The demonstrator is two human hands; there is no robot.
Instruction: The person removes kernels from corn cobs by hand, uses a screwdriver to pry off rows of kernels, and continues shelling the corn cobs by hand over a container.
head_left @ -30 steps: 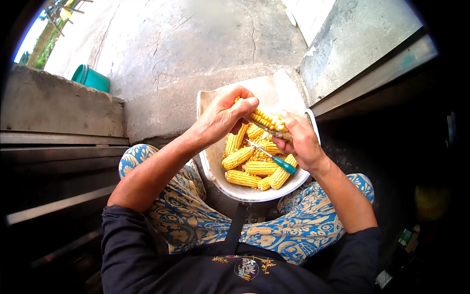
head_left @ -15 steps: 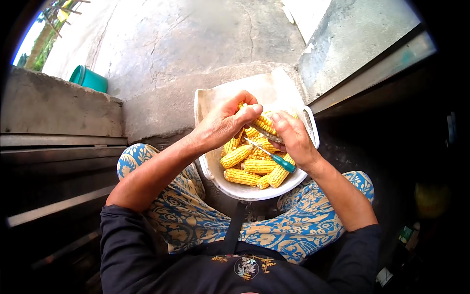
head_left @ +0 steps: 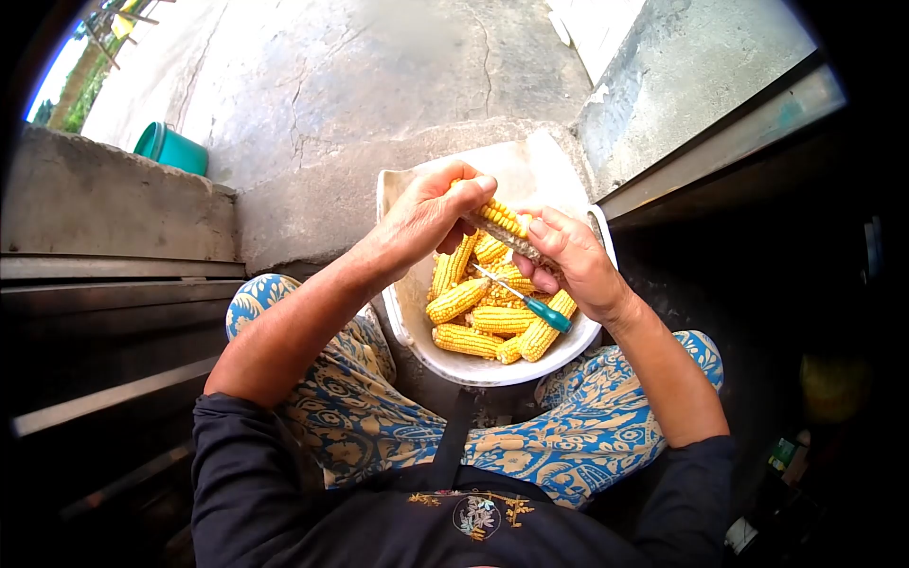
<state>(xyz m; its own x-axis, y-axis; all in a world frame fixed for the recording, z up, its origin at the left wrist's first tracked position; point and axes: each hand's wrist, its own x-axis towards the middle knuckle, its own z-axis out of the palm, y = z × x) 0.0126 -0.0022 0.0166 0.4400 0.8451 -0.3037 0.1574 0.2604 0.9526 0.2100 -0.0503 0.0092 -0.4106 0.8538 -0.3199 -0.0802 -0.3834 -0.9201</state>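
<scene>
Corn ear (head_left: 507, 227) up above the white tub (head_left: 473, 376), slanting down from one hand to the other, with rows of yellow kernels (head_left: 502, 215) along the upper side and bare, brownish cob (head_left: 516, 245) along the lower. Left hand (head_left: 436, 210) closed around the higher end, thumb on top. Right hand (head_left: 579, 263) closed on the lower end, thumb against the kernels, fingers curled beneath.

Under the hands, inside the tub, a heap of husked ears (head_left: 456, 301), lying at various angles. Across the heap, a green-handled tool (head_left: 549, 315), slim metal shaft pointing up and left, handle resting over the ears at right. To either side of the tub, blue patterned trousers (head_left: 365, 421). Farther off at left, near a low concrete wall (head_left: 114, 199), a green bucket (head_left: 172, 150); ahead, cracked concrete floor (head_left: 398, 76).
</scene>
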